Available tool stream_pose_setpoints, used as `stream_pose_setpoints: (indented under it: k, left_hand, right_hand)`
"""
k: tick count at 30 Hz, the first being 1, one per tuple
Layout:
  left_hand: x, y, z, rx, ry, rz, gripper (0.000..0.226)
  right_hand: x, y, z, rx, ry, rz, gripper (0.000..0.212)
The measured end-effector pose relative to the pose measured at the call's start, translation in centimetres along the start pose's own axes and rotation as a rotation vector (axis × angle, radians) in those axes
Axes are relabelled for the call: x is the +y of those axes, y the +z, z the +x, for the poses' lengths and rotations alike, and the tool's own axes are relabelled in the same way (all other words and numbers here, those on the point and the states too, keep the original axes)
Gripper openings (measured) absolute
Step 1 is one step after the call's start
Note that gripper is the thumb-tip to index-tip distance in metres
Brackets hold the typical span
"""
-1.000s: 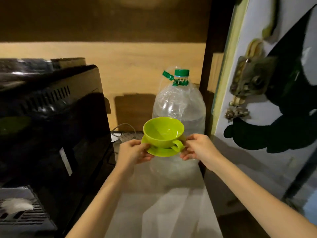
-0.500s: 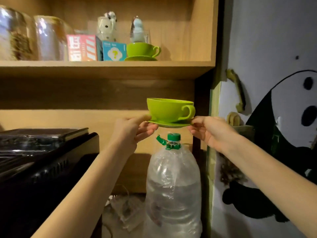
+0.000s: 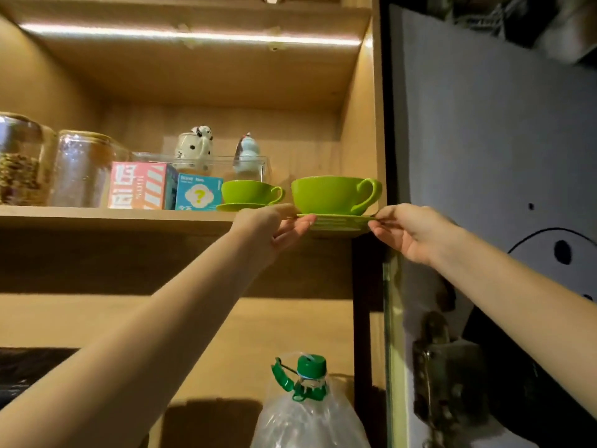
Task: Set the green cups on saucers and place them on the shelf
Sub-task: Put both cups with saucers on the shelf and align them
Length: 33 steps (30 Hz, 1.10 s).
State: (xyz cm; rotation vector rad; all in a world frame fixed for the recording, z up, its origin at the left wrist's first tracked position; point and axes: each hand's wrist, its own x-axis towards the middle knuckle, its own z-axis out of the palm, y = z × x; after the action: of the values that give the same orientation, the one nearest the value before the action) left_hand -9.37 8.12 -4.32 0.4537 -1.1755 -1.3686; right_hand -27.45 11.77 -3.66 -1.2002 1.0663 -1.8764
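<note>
Status: one green cup [image 3: 249, 191] is already parked on its saucer [image 3: 240, 206] on the shelf [image 3: 113, 218], just right of the teal box [image 3: 198, 192] and pink box [image 3: 140, 185].

Second cup [image 3: 332, 194] sits upright on its own saucer [image 3: 336, 223], handle pointing right. Left hand [image 3: 271, 227] pinches the saucer's left rim, thumb on top, fingers curled under. Right hand [image 3: 410, 232] pinches the right rim the same way. Both closed on the saucer only, neither touches the cup.

Position: the saucer is at the shelf's front edge, level with the board, in the gap between the first set and the cabinet's right wall [image 3: 358, 134]. Can't tell whether it's resting on the board yet or hanging just in front of it.

Judgement: nearly done. Cup-on-saucer done for both. Left: push this set in and let go. Gap looks tight, so the handle could clip the right wall. No other green cups visible from here.
</note>
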Motion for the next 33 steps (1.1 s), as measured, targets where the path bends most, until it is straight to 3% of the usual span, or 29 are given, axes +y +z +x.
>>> stream_pose_setpoints:
  k: [15, 33]
  left_hand:
    - [0.2, 2.0, 11.0, 0.089, 0.043, -0.002, 0.007]
    - [-1.0, 1.6, 12.6, 0.130, 0.061, 0.028, 0.018]
  right_hand:
    - [-1.4, 0.8, 10.5, 0.019, -0.040, -0.081, 0.012]
    - [0.4, 2.3, 13.0, 0.146, -0.069, -0.264, 0.016]
